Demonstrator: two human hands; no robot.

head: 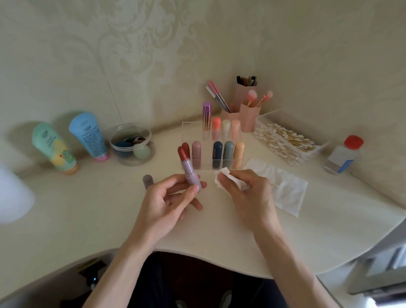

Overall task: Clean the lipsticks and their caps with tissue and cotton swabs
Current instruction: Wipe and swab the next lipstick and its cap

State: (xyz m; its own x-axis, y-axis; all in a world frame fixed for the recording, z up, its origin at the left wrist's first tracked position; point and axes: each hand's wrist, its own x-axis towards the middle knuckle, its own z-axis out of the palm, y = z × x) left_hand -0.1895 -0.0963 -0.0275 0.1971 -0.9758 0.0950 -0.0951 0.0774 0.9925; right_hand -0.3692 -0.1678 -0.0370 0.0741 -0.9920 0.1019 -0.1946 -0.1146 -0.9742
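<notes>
My left hand [172, 199] gripped an uncapped lipstick [189, 170]; my right hand [244, 190] pinched folded tissue [222, 176]. I judged the other lipsticks [227, 152] not yet cleaned.

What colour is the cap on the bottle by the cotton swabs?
The cap is red; the head view shows it.

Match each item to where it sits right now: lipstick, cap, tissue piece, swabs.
Items:
1. lipstick
2. cap
3. tissue piece
4. swabs

Places:
A. in the clear tray
B. pinched in the right hand
C. on the table, left of both hands
D. held in the left hand

Pairs: 1-D, 2-C, 3-B, 4-A
</notes>
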